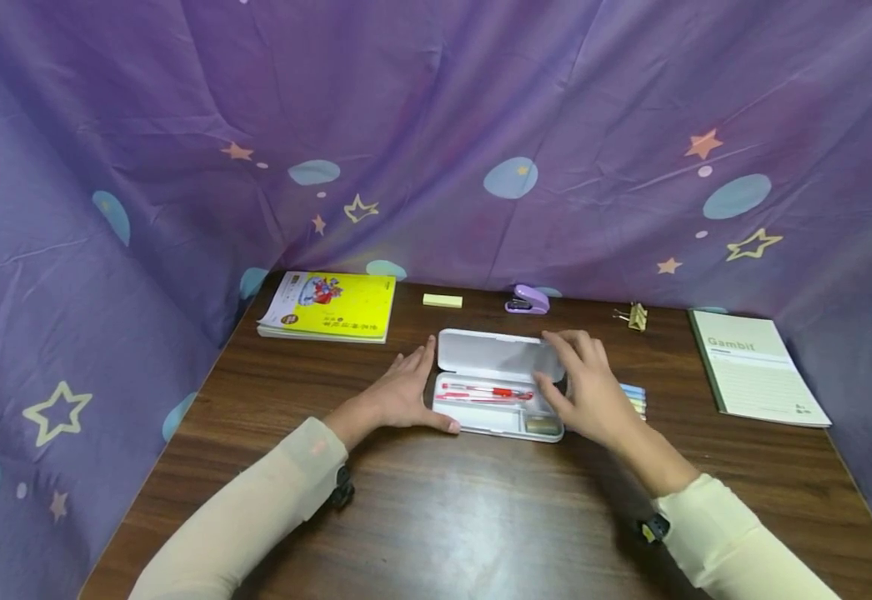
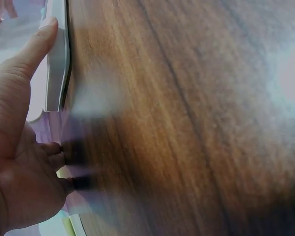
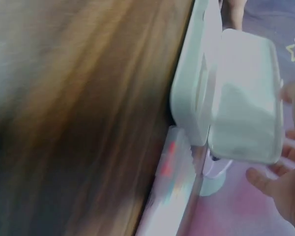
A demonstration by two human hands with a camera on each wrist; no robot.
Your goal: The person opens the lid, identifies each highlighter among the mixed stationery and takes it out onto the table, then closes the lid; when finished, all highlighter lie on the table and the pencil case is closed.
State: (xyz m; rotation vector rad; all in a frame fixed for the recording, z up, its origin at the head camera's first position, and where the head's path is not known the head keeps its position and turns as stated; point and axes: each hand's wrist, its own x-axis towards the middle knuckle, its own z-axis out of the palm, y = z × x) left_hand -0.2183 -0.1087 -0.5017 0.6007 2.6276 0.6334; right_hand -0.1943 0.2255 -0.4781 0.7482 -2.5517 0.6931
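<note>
A white pencil case (image 1: 473, 421) lies with its lid (image 1: 496, 354) raised toward the back. Inside are red pens (image 1: 488, 392) and, in the small right compartment, a greyish-brown block (image 1: 543, 426). My left hand (image 1: 398, 392) spans the case's left end, fingers extended. In the left wrist view its thumb (image 2: 42, 42) rests against the case's front wall (image 2: 58, 64). My right hand (image 1: 593, 392) is at the right end, fingers spread around the lid's edge. In the right wrist view, a fingertip meets the rim of the lid (image 3: 248, 98), and the thumb (image 3: 260, 181) stands apart from it.
A clear packet of coloured sticks (image 3: 169, 187) lies right of the case. Behind are a yellow book (image 1: 346, 308), a yellow sticky-note pad (image 1: 443, 301), a purple stapler (image 1: 528, 300) and a gold binder clip (image 1: 637, 317). A notebook (image 1: 759, 367) lies at right.
</note>
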